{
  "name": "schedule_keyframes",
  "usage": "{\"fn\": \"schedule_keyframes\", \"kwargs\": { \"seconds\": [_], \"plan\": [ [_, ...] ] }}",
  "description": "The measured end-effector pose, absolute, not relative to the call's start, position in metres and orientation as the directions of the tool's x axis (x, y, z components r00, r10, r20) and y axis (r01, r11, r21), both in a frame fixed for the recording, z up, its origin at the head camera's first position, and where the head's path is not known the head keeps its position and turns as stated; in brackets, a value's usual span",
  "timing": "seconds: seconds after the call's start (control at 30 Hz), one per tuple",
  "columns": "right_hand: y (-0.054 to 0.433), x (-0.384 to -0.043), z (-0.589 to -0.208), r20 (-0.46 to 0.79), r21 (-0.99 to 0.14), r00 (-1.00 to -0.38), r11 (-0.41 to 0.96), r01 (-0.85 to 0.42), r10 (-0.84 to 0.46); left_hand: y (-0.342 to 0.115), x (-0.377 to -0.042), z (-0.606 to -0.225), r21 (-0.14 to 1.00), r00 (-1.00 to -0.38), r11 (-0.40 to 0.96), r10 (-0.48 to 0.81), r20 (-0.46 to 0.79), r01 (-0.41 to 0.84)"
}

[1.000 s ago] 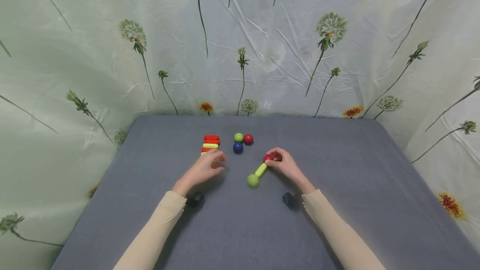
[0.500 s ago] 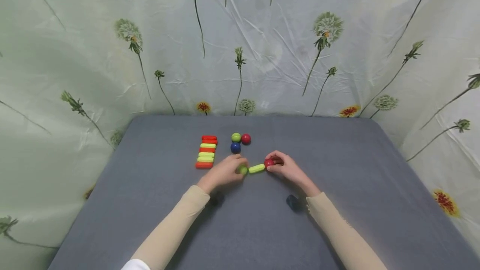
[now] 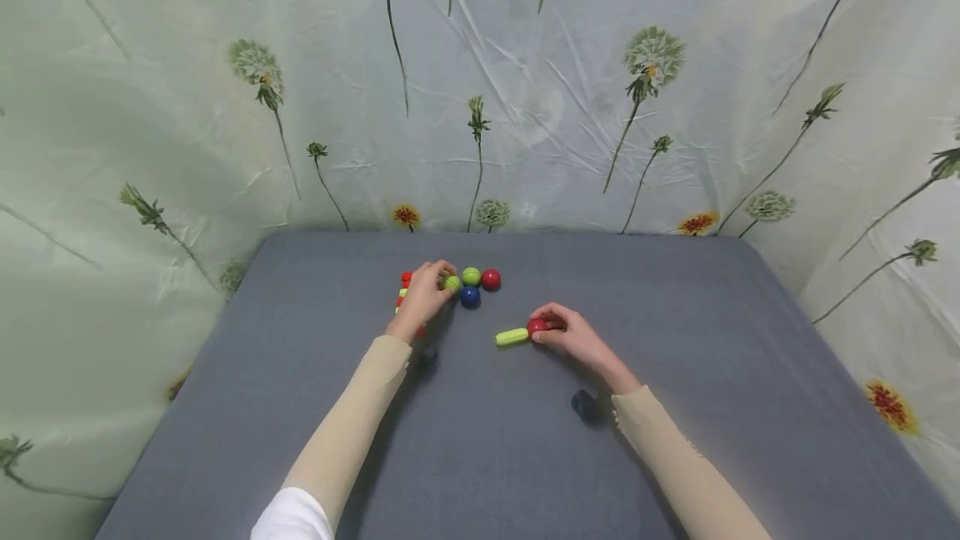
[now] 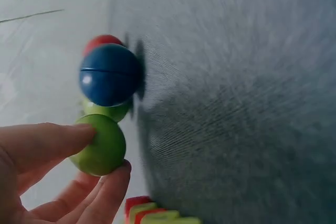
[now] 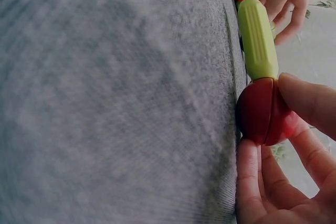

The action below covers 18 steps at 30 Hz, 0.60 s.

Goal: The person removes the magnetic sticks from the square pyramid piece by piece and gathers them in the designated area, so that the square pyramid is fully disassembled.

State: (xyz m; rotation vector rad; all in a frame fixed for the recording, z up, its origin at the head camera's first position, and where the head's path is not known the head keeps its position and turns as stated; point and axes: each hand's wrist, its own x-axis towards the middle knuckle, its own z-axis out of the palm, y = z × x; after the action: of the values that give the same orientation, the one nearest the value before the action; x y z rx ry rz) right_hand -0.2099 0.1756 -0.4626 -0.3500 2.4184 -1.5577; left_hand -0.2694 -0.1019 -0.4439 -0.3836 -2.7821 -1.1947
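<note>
My left hand (image 3: 427,297) pinches a green ball (image 4: 100,145) between thumb and fingertips, beside the loose balls at the back of the table. Close to it lie a second green ball (image 3: 471,276), a blue ball (image 4: 111,75) and a red ball (image 3: 491,279). My right hand (image 3: 573,334) grips another red ball (image 5: 265,111) low over the cloth. A yellow-green ribbed rod (image 5: 257,38) is attached to that ball and points left. Beneath the left hand, a row of red and yellow-green rods (image 3: 403,292) is partly hidden.
A grey cloth covers the table (image 3: 495,457). Behind it hangs a pale curtain (image 3: 555,107) with printed dandelions. A dark band piece (image 3: 585,405) shows by the right wrist, and another (image 3: 427,355) by the left.
My left hand moved right to the green ball on the rod's end, then back left and away with it. The rod stays on the red ball and has swung to point left.
</note>
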Motion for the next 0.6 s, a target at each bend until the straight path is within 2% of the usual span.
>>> {"fn": "schedule_keyframes", "kwargs": {
  "seconds": [0.2, 0.37, 0.47, 0.6],
  "plan": [
    [0.173, -0.204, -0.451, -0.082, -0.926, -0.934, 0.373, -0.057, -0.347, -0.096, -0.278, -0.448, 0.653, -0.97, 0.718, 0.208, 0.129, 0.241],
    [0.172, -0.203, -0.447, -0.082, -0.926, -0.936, 0.374, -0.055, -0.342, -0.092, -0.269, -0.444, 0.675, -0.955, 0.677, 0.197, 0.22, 0.295],
    [0.173, -0.206, -0.456, -0.088, -0.919, -0.942, 0.391, -0.048, -0.323, -0.085, -0.256, -0.442, 0.698, -0.906, 0.586, 0.344, 0.246, 0.412],
    [0.175, -0.21, -0.464, -0.086, -0.912, -0.948, 0.406, -0.049, -0.306, -0.066, -0.238, -0.446, 0.712, -0.801, 0.518, 0.59, 0.103, 0.474]
  ]
}}
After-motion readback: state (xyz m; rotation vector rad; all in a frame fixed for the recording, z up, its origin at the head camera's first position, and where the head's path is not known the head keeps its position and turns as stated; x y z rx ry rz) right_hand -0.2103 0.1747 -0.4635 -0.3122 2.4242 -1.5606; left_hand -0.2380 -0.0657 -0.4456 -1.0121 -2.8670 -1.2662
